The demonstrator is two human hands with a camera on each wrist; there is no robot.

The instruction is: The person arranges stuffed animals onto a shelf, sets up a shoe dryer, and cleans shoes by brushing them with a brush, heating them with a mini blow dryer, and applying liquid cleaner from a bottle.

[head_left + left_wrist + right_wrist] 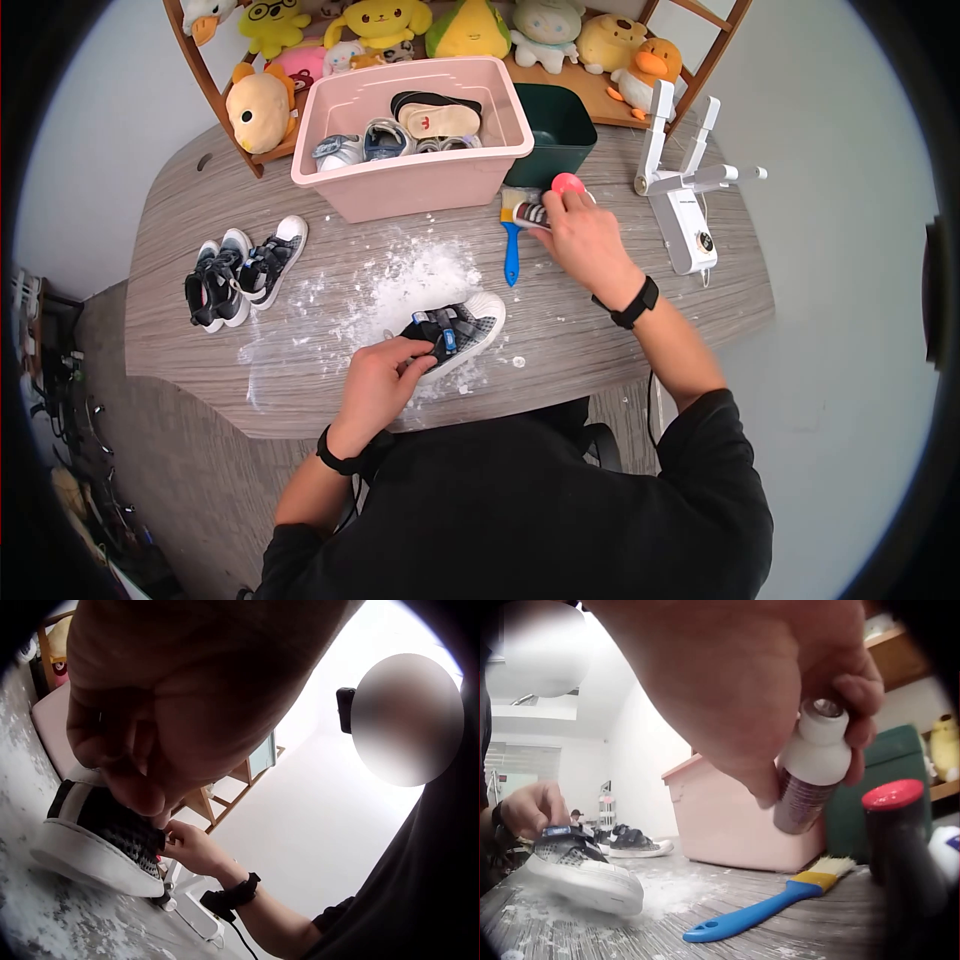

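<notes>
The left hand (382,385) pinches the ankle opening of a black-and-grey shoe (470,325) with a white toe and sole, over white powder near the table's front edge. In the right wrist view the shoe (592,881) looks tilted. The right hand (585,240) grips a small white bottle (821,754) with a dark striped label, held above the table; its narrow neck end faces the camera in the right wrist view. Below the bottle lies a brush (757,911) with a blue handle and pale bristles. The left wrist view shows the fingers at the shoe (101,859).
A pink bin (415,190) of shoes and a dark green bin (555,135) stand at the back. Several dark shoes (270,262) sit at left. A red-lidded dark container (892,796) stands beside the brush, a white device (685,230) at right. Plush toys line the shelf behind.
</notes>
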